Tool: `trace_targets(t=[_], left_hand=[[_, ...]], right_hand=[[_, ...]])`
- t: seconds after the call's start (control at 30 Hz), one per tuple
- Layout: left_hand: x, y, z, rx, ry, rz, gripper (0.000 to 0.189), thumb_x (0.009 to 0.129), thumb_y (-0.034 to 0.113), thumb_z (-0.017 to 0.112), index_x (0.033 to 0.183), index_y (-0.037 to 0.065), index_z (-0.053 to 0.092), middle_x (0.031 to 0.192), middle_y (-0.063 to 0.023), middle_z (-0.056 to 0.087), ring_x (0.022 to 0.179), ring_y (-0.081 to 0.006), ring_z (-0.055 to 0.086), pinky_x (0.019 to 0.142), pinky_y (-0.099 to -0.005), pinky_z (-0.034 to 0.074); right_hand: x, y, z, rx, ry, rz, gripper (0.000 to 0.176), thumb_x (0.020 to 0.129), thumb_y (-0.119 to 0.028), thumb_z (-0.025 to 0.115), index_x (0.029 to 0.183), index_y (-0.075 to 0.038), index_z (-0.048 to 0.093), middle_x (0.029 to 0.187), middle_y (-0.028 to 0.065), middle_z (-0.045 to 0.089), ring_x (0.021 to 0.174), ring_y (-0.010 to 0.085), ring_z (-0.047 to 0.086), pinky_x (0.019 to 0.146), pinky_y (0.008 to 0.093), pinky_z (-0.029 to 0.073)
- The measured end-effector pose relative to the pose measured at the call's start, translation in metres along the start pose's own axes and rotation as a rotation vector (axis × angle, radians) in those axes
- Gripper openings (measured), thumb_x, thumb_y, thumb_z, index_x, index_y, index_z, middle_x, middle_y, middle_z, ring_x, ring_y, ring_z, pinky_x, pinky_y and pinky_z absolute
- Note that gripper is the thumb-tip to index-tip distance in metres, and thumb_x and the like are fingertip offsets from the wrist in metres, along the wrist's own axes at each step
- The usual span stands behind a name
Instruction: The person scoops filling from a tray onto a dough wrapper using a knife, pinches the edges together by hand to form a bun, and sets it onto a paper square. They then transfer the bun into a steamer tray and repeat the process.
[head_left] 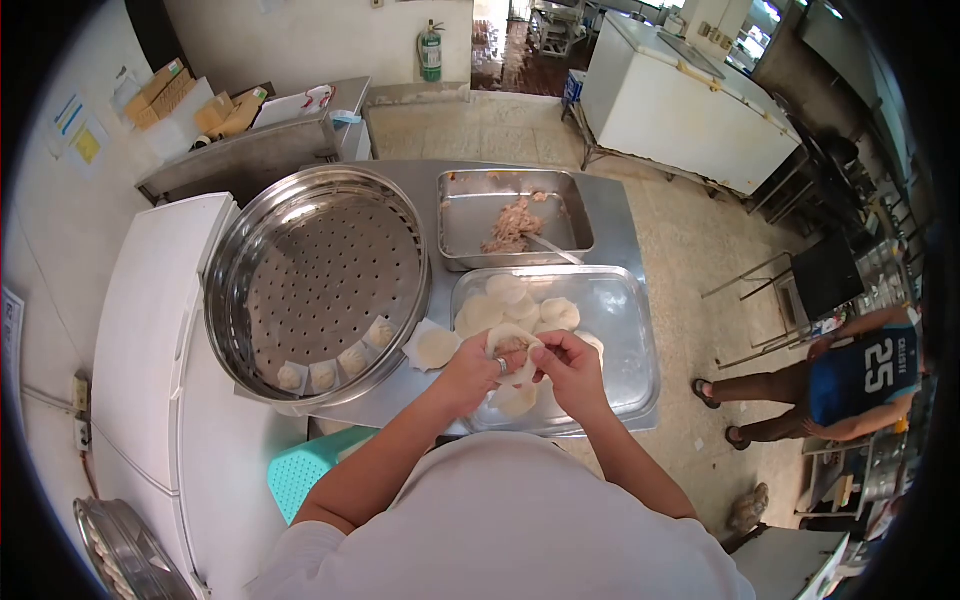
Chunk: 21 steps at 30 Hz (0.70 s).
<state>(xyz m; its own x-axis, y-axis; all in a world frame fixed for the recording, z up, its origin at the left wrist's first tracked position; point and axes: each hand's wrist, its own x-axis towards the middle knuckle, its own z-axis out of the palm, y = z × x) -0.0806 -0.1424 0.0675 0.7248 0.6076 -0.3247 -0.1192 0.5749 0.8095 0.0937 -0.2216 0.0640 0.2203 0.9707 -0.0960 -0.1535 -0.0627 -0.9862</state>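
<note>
My left hand [472, 372] cradles a round dough wrapper [521, 341] with pinkish meat filling [510, 350] in its middle. On the wrapper's right edge, my right hand [572, 372] pinches the dough between thumb and fingers. Below both hands lies a shiny metal tray [630, 340] with several flat dough rounds [480, 315] on it. One more dough round [436, 349] rests on a square of white paper left of my left hand. Several pleated buns [352, 360] sit on papers along the near edge of a large perforated steamer [330, 270].
Behind the tray stands a deep metal pan [460, 215] with meat filling and a utensil handle [555, 250]. A white chest freezer [690, 110] is at the back right. At the right stand a dark chair [826, 271] and another person [865, 380]. A turquoise basket [305, 475] sits below the table.
</note>
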Motion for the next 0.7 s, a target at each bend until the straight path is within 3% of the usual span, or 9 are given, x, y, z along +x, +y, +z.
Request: trace_targets(t=[0.1,0.2,0.33,0.43,0.53,0.63,0.7], left_hand=[[0.011,-0.007,-0.002,-0.199,-0.014,-0.019,0.028,0.099,0.016,0.069,0.125,0.006,0.061,0.112,-0.0035,0.067,0.096,-0.0168,0.066,0.078,-0.0333,0.055],[0.020,-0.013,0.005,-0.284,-0.026,0.011,0.025,0.103,0.018,0.063,0.123,0.004,0.061,0.115,-0.0051,0.066,0.101,-0.0190,0.066,0.084,-0.0363,0.056],[0.024,-0.011,0.018,-0.215,0.066,0.017,0.023,0.102,0.017,0.063,0.121,0.004,0.062,0.110,-0.0049,0.067,0.095,-0.0177,0.067,0.078,-0.0336,0.055],[0.028,-0.015,0.021,-0.124,0.115,0.062,0.022,0.102,0.016,0.064,0.120,0.003,0.062,0.107,-0.0060,0.068,0.088,-0.0175,0.067,0.072,-0.0320,0.055],[0.030,-0.013,0.026,-0.053,0.166,0.089,0.022,0.101,0.016,0.067,0.119,0.004,0.063,0.106,-0.0066,0.067,0.083,-0.0179,0.067,0.068,-0.0309,0.054],[0.029,-0.007,0.032,0.007,0.148,0.104,0.020,0.101,0.014,0.066,0.118,0.004,0.063,0.103,-0.0058,0.068,0.081,-0.0164,0.066,0.065,-0.0306,0.053],[0.028,-0.002,0.035,0.048,0.116,0.105,0.019,0.101,0.012,0.064,0.118,0.002,0.063,0.101,-0.0057,0.068,0.080,-0.0151,0.065,0.064,-0.0305,0.054]], right_hand=[[0.003,0.000,-0.008,-0.025,0.026,0.011,0.017,0.101,-0.010,0.066,0.111,0.003,0.067,0.086,0.0031,0.067,0.071,0.0086,0.062,0.064,0.0246,0.053],[0.008,-0.004,-0.007,-0.003,0.053,-0.002,0.017,0.101,-0.012,0.067,0.108,0.004,0.068,0.086,0.0042,0.068,0.072,0.0098,0.063,0.065,0.0253,0.053],[0.012,-0.003,-0.016,-0.076,0.049,-0.025,0.016,0.101,-0.013,0.066,0.105,0.003,0.068,0.082,0.0043,0.067,0.070,0.0103,0.062,0.064,0.0262,0.052],[0.015,0.006,-0.024,-0.511,0.112,-0.254,0.010,0.098,-0.007,0.065,0.102,0.001,0.066,0.081,0.0095,0.064,0.071,0.0174,0.062,0.063,0.0332,0.049],[0.012,-0.005,-0.026,-0.677,0.141,-0.454,0.008,0.097,-0.004,0.064,0.102,0.001,0.065,0.080,0.0138,0.062,0.069,0.0227,0.060,0.063,0.0381,0.047],[0.013,-0.004,-0.033,-0.675,0.114,-0.484,0.009,0.098,-0.004,0.062,0.105,0.000,0.066,0.080,0.0119,0.063,0.069,0.0202,0.062,0.062,0.0353,0.049],[0.011,-0.011,-0.033,-0.488,0.090,-0.362,0.012,0.098,-0.004,0.063,0.108,0.000,0.067,0.081,0.0111,0.064,0.069,0.0193,0.063,0.062,0.0335,0.049]])
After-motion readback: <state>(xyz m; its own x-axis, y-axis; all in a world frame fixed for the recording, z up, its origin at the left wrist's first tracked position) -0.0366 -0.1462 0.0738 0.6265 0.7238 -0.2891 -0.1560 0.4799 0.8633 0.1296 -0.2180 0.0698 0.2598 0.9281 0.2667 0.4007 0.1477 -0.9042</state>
